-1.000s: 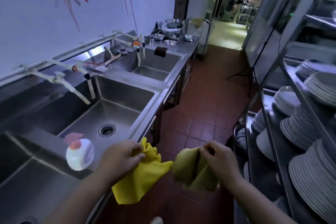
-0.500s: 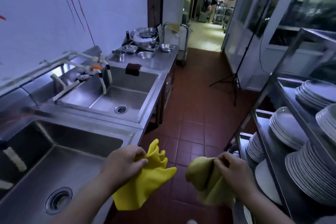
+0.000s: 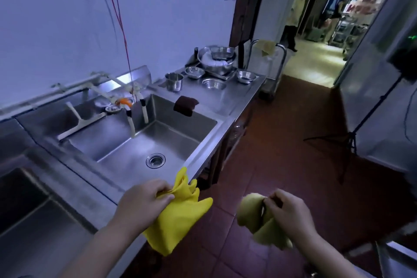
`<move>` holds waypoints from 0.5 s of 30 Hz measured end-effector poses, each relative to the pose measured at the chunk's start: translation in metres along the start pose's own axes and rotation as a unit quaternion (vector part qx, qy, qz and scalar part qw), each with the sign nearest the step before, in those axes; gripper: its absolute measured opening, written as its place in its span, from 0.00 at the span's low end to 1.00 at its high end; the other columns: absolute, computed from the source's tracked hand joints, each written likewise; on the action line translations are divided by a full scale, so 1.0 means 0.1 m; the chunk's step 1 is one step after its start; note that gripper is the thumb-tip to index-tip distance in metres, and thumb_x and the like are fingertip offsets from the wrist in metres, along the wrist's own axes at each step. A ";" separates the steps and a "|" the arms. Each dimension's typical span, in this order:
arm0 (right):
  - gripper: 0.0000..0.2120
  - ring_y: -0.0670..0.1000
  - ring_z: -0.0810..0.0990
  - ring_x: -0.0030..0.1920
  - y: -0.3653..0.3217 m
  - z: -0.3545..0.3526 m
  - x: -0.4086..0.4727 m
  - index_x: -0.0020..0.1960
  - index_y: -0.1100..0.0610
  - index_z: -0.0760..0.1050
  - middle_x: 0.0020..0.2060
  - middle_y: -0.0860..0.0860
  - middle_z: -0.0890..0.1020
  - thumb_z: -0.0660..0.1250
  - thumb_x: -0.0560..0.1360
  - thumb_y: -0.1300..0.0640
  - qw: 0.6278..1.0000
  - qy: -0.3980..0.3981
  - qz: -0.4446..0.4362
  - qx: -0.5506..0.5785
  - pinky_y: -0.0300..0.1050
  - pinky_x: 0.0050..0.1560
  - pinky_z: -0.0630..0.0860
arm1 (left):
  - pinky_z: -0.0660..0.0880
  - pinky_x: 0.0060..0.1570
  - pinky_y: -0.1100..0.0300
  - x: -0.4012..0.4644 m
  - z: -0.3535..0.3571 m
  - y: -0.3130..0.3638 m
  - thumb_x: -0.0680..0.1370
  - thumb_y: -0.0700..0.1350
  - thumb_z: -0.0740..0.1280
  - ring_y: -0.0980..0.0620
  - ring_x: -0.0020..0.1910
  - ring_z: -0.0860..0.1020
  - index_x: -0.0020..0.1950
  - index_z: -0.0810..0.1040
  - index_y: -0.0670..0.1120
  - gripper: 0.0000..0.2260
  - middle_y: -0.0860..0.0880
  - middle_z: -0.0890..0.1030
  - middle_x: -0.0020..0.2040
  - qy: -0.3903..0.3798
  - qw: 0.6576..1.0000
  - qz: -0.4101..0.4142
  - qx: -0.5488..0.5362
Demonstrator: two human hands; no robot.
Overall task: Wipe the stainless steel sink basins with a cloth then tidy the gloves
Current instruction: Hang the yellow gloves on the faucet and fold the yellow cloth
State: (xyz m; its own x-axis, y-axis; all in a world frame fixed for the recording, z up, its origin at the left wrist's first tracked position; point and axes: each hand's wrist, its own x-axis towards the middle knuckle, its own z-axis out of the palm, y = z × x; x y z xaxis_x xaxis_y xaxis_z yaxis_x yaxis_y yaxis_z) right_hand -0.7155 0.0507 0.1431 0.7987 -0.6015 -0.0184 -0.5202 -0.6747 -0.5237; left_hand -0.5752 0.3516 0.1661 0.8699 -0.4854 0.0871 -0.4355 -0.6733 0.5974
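My left hand [image 3: 144, 203] is closed around a yellow glove [image 3: 178, 214], held just off the front edge of the sink basin [image 3: 117, 142]. My right hand [image 3: 291, 212], farther out from the basin over the floor [image 3: 282, 142], pinches a bunched second glove [image 3: 255, 216].

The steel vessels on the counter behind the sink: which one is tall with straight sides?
The steel cup, standing nearest the wall at the sink's far corner. It is a straight-sided cylinder; the small bowls and the big basin are shallow and rounded.

Dim bluish foreground, bright doorway [image 3: 316, 52] beyond; wide-angle edge bending, soft blur.
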 end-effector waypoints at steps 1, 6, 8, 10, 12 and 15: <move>0.09 0.46 0.76 0.37 -0.02 0.01 0.21 0.34 0.46 0.73 0.32 0.43 0.78 0.69 0.71 0.51 1.000 -0.009 -0.010 -0.005 0.43 0.36 0.68 | 0.63 0.36 0.71 0.13 0.03 -0.02 0.72 0.48 0.73 0.59 0.41 0.74 0.42 0.80 0.54 0.03 0.61 0.75 0.36 0.006 1.000 -0.015 0.001; 0.08 0.41 0.74 0.36 -0.17 0.18 1.16 0.35 0.42 0.72 0.32 0.40 0.77 0.67 0.71 0.49 0.996 -0.062 -0.063 -0.029 0.39 0.34 0.66 | 0.64 0.37 0.72 0.84 0.21 -0.15 0.71 0.47 0.74 0.59 0.41 0.74 0.41 0.80 0.55 0.05 0.62 0.76 0.37 0.032 0.997 -0.076 -0.010; 0.10 0.41 0.73 0.36 -0.24 0.26 1.56 0.35 0.40 0.70 0.32 0.39 0.76 0.67 0.71 0.50 0.992 -0.078 -0.087 -0.042 0.35 0.33 0.65 | 0.66 0.39 0.67 1.20 0.27 -0.23 0.71 0.47 0.74 0.58 0.44 0.75 0.41 0.79 0.57 0.06 0.62 0.76 0.39 0.042 0.994 -0.094 -0.025; 0.09 0.40 0.72 0.35 -0.33 0.33 1.95 0.36 0.41 0.71 0.32 0.38 0.76 0.67 0.71 0.51 0.989 -0.084 -0.109 -0.055 0.32 0.33 0.65 | 0.68 0.41 0.63 1.60 0.34 -0.32 0.71 0.47 0.74 0.58 0.44 0.75 0.38 0.77 0.61 0.10 0.63 0.77 0.40 0.054 0.992 -0.099 -0.056; 0.06 0.39 0.72 0.36 -0.44 0.38 2.35 0.38 0.42 0.73 0.32 0.38 0.76 0.68 0.71 0.52 0.988 -0.084 -0.117 -0.062 0.30 0.33 0.65 | 0.68 0.40 0.64 2.01 0.37 -0.41 0.71 0.46 0.74 0.58 0.44 0.75 0.36 0.73 0.64 0.15 0.64 0.77 0.39 0.067 0.989 -0.105 -0.081; 0.03 0.40 0.74 0.38 -0.65 0.43 2.94 0.40 0.44 0.75 0.34 0.39 0.77 0.67 0.71 0.51 0.983 -0.095 -0.134 -0.078 0.34 0.37 0.67 | 0.69 0.43 0.64 2.60 0.39 -0.51 0.71 0.46 0.74 0.58 0.44 0.76 0.35 0.73 0.64 0.15 0.63 0.77 0.39 0.070 0.986 -0.112 -0.098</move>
State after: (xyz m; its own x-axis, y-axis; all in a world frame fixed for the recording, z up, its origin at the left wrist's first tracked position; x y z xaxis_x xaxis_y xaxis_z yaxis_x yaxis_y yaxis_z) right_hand -0.4339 -0.0638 0.1354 0.9479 -0.3120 -0.0645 -0.3114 -0.8646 -0.3942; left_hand -0.3356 0.2375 0.1269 0.9687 -0.2455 0.0368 -0.1877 -0.6271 0.7560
